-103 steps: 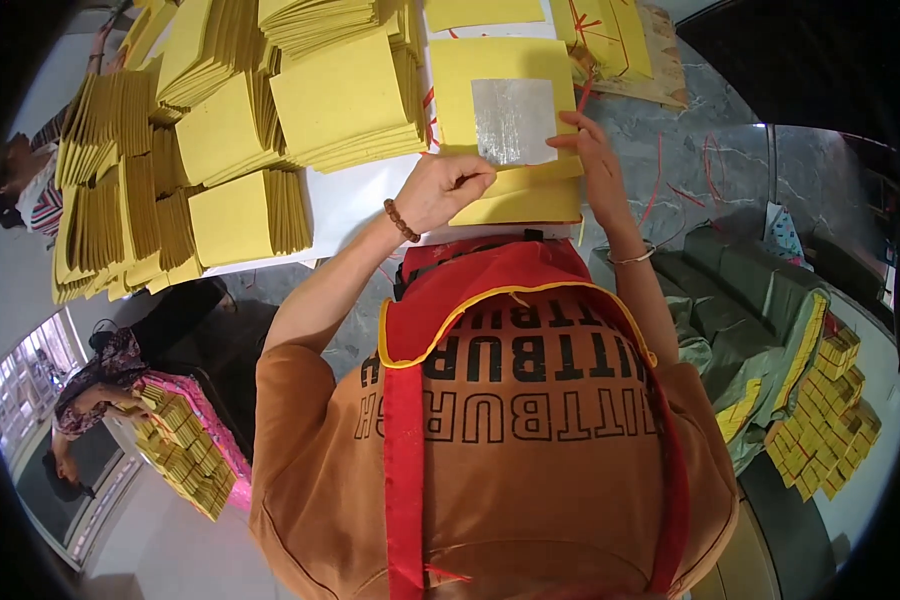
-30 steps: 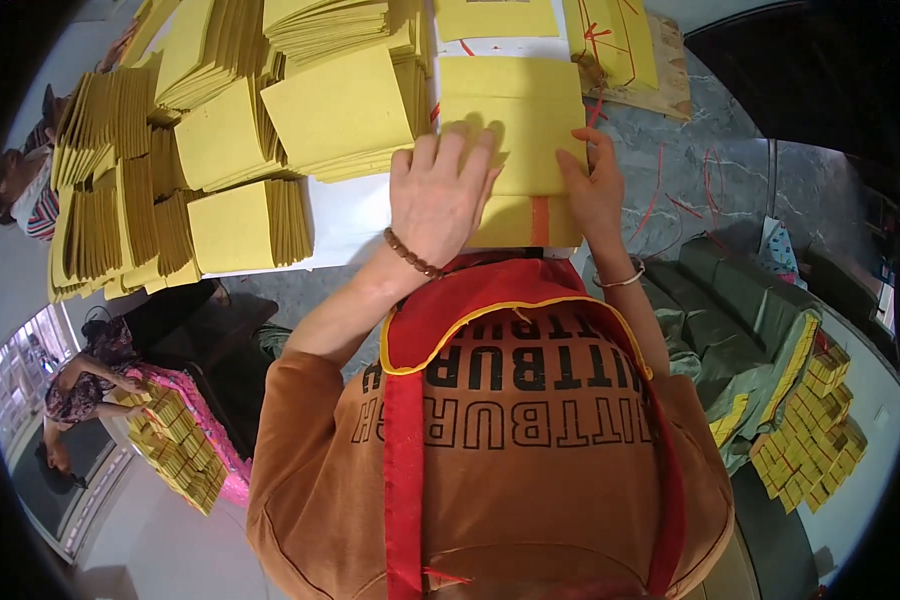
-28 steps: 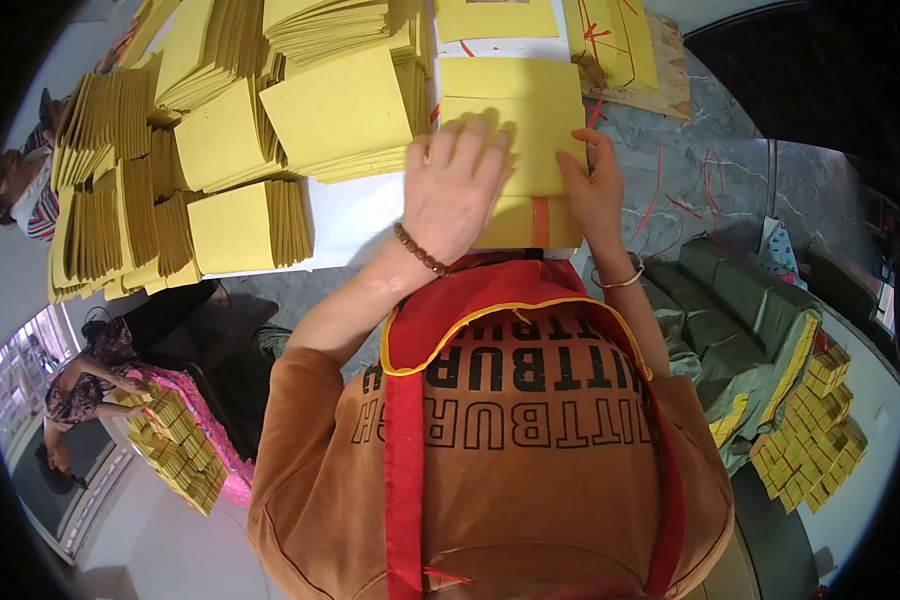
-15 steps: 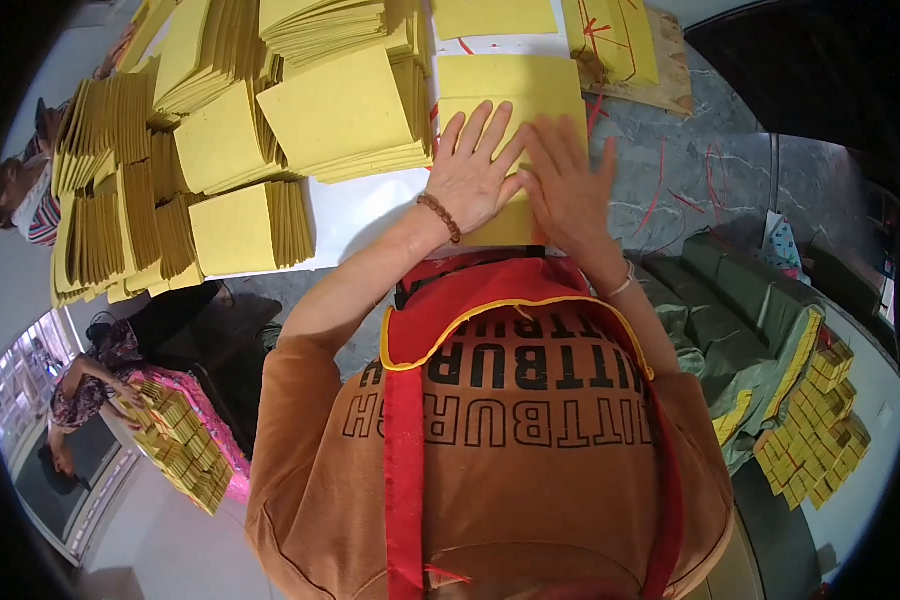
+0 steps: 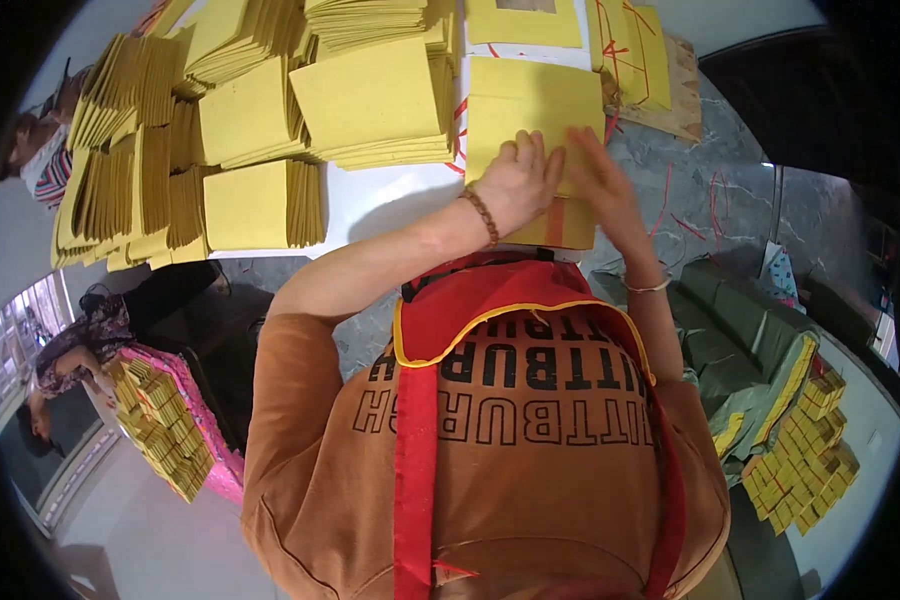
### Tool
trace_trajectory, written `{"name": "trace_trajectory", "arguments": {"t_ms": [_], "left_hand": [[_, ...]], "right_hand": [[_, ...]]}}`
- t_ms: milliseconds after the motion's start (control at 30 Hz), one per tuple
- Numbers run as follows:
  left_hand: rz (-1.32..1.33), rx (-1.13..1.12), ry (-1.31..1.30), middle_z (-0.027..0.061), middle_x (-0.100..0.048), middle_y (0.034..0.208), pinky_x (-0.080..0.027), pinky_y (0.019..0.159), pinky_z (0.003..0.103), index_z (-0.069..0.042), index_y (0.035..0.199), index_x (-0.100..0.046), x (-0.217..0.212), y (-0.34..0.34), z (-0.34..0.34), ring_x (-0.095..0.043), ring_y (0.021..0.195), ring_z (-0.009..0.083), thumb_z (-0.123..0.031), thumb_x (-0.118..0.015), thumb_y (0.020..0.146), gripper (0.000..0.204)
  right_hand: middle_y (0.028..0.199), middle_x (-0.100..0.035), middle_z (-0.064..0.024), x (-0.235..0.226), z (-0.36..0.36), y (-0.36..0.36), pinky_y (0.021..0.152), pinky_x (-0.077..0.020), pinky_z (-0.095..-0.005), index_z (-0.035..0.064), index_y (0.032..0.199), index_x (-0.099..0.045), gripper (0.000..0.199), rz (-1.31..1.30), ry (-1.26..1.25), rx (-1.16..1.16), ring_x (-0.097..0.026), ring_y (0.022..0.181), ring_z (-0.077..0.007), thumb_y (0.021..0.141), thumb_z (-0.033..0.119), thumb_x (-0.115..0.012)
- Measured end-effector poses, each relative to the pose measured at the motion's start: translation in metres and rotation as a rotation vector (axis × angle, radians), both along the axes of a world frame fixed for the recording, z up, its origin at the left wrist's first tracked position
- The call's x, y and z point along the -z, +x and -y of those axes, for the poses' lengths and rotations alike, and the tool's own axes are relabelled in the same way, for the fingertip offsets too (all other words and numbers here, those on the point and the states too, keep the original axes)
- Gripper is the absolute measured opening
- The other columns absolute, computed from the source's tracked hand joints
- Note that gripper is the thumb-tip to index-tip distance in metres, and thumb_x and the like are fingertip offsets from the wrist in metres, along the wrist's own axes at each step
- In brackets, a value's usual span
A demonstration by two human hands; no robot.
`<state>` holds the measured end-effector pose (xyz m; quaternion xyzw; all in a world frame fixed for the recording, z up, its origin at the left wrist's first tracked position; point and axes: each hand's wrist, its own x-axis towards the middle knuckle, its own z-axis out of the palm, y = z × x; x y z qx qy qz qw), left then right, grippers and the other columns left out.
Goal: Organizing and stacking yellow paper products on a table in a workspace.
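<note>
A stack of yellow paper sheets lies at the near edge of the white table, right in front of me. My left hand, with a bead bracelet on the wrist, rests on the stack's near part with its fingers curled on the top sheet. Beside it, my right hand lies flat on the same stack with fingers stretched out, a thin bangle on its wrist. The two hands almost touch. An orange band shows on the stack's near side below them.
Many more yellow paper stacks and upright bundles cover the table to the left. A tied bundle lies at the far right. Small yellow blocks sit low right, another pile low left by a person.
A sheet with a silvery square was on top; it is now covered by plain yellow. Both hands slid over the stack and drew together near its front edge.
</note>
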<state>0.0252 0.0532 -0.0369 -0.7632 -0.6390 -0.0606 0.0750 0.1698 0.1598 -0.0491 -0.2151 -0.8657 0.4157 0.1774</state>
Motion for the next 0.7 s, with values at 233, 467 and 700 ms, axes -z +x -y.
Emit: {"name": "trace_trajectory", "arguments": {"t_ms": [233,467,700], "left_hand": [[0.538,0.051,0.128,0.0161,-0.061,0.106,-0.050,0.079,0.036,0.003,0.115,-0.054,-0.072,-0.034,0.012,-0.061,0.094,0.0291,-0.002,-0.055,0.071,0.044],[0.199,-0.188,0.659,0.0148,-0.063,0.108,-0.048,0.084,0.036,0.001,0.112,-0.059,-0.069,-0.118,0.079,-0.062,0.099,0.0274,-0.001,-0.053,0.074,0.039],[0.079,-0.323,0.252,0.0111,-0.061,0.114,-0.046,0.080,0.038,-0.011,0.122,-0.055,0.001,-0.149,0.074,-0.059,0.102,0.0272,0.004,-0.049,0.071,0.053]], "right_hand": [[0.125,-0.054,-0.0071,-0.005,-0.018,0.014,0.099,-0.0359,-0.0300,0.0015,0.129,-0.047,0.038,-0.462,-0.730,0.639,-0.049,0.115,-0.0167,0.095,0.019,-0.049],[0.111,-0.061,-0.0077,-0.004,0.002,0.006,0.091,-0.0406,-0.0261,-0.0007,0.117,-0.056,0.028,-0.358,-0.605,0.532,-0.054,0.103,-0.0124,0.094,0.014,-0.050],[0.109,-0.061,-0.0065,-0.005,0.011,0.003,0.089,-0.0413,-0.0241,0.0005,0.114,-0.057,0.024,-0.286,-0.632,0.463,-0.055,0.101,-0.0118,0.094,0.012,-0.049]]}}
